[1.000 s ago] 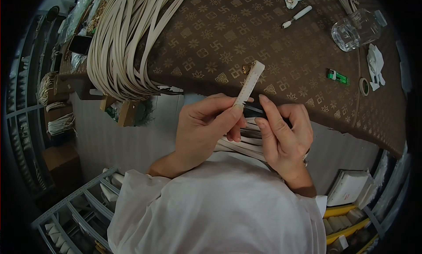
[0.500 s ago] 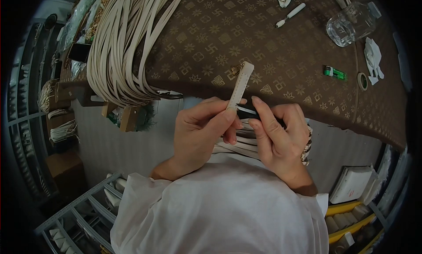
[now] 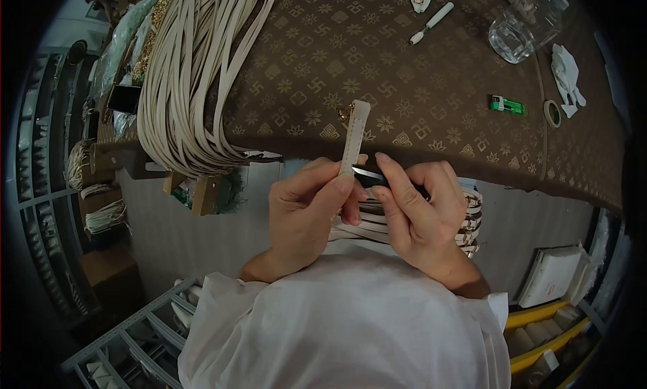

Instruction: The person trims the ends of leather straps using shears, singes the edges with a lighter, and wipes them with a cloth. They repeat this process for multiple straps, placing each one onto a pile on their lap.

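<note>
My left hand [image 3: 304,204] pinches a cream stitched strap [image 3: 354,136] between thumb and fingers, close to the table's front edge. The strap's folded end points up and away from me, with a small gold metal clasp [image 3: 344,113] at its left side. My right hand [image 3: 424,204] is closed around a black-handled pointed blade [image 3: 369,176], most of its handle hidden in the fingers. The silver tip of this blade reaches left to the strap, right beside my left thumb. Below the hands, more cream straps [image 3: 367,227] with gold hardware lie across my lap.
A thick bundle of cream straps [image 3: 182,86] hangs over the table's left edge. On the brown patterned cloth [image 3: 303,66] lie a green lighter [image 3: 507,105], a tape roll [image 3: 552,113], a white-handled tool [image 3: 432,23] and a clear bottle [image 3: 522,32]. Yellow-edged bins [image 3: 539,318] stand lower right.
The strap stands more upright and has shifted slightly left and down. My right hand has moved a little left, and the blade shows more of its silver face. The whole view has shifted slightly.
</note>
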Action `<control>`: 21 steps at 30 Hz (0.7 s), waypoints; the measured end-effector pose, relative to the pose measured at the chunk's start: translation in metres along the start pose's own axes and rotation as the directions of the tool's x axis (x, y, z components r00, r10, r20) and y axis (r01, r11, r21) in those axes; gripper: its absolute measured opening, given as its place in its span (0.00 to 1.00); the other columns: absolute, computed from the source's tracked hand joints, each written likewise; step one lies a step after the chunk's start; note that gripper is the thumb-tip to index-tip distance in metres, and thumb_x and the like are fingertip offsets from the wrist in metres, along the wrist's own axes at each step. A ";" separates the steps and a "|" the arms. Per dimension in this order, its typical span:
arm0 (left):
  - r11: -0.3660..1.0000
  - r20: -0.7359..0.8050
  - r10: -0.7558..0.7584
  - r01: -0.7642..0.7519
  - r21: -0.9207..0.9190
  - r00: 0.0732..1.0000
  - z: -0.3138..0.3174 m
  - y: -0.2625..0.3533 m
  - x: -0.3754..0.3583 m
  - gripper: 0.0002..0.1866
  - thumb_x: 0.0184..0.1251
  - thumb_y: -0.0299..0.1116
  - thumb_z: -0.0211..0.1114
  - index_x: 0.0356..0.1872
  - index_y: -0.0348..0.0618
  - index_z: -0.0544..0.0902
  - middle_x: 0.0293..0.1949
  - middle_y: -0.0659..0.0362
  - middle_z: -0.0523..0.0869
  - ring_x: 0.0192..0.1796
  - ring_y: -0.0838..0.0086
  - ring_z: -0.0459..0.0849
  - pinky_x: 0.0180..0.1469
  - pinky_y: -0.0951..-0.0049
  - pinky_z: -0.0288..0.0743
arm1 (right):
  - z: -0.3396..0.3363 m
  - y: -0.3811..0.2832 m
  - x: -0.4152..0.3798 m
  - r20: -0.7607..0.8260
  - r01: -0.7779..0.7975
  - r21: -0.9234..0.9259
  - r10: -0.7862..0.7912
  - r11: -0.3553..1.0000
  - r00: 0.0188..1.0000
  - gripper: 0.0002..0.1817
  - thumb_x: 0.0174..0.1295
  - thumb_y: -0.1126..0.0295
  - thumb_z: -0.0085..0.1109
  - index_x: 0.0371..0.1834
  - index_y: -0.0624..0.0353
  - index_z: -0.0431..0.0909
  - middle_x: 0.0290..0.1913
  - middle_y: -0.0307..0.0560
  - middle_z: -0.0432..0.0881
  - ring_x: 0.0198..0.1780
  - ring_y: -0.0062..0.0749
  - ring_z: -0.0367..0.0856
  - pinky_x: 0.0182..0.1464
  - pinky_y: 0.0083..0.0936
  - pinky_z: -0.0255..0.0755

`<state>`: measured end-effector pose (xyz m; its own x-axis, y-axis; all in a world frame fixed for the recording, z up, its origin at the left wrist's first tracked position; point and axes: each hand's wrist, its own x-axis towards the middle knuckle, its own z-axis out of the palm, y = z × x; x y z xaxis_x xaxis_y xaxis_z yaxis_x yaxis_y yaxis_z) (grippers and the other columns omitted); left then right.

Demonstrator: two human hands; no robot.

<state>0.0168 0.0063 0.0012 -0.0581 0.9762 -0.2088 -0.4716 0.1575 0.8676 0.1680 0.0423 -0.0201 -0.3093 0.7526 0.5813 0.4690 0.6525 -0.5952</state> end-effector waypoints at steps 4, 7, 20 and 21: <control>1.000 0.012 0.007 -0.007 0.006 1.000 0.000 0.000 0.000 0.11 0.61 0.22 0.53 0.43 0.29 0.76 0.28 0.55 0.78 0.22 0.78 0.76 0.24 0.83 0.71 | 0.000 0.000 0.000 -0.024 0.004 0.001 -0.004 1.000 1.000 0.20 0.42 0.72 0.64 0.43 0.58 0.79 0.20 0.40 0.67 0.20 0.28 0.63 0.19 0.20 0.57; 1.000 0.020 -0.005 0.005 0.005 1.000 0.000 -0.001 0.000 0.11 0.62 0.22 0.53 0.44 0.29 0.76 0.28 0.55 0.78 0.22 0.79 0.75 0.24 0.83 0.70 | 0.002 0.002 -0.002 -0.043 0.008 -0.003 -0.008 1.000 0.999 0.19 0.42 0.72 0.64 0.42 0.58 0.79 0.20 0.39 0.67 0.20 0.28 0.62 0.18 0.20 0.57; 1.000 0.024 -0.026 0.026 0.004 0.999 0.000 0.001 -0.001 0.12 0.63 0.25 0.52 0.45 0.31 0.76 0.28 0.56 0.78 0.22 0.79 0.74 0.23 0.82 0.69 | -0.005 0.007 0.004 -0.034 -0.183 0.284 0.201 0.941 0.979 0.15 0.49 0.74 0.60 0.42 0.64 0.77 0.21 0.41 0.67 0.22 0.26 0.64 0.23 0.19 0.59; 1.000 0.022 -0.026 0.026 0.004 0.999 0.000 0.001 -0.001 0.12 0.63 0.25 0.52 0.45 0.31 0.76 0.28 0.56 0.78 0.22 0.79 0.74 0.23 0.82 0.69 | -0.007 0.006 0.006 -0.008 -0.298 0.400 0.328 0.867 0.945 0.14 0.52 0.74 0.59 0.42 0.65 0.77 0.21 0.41 0.67 0.23 0.25 0.65 0.24 0.17 0.60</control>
<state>0.0164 0.0054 0.0026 -0.0266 0.9748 -0.2215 -0.4691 0.1835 0.8639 0.1750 0.0500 -0.0167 -0.1321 0.9243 0.3581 0.1676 0.3769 -0.9110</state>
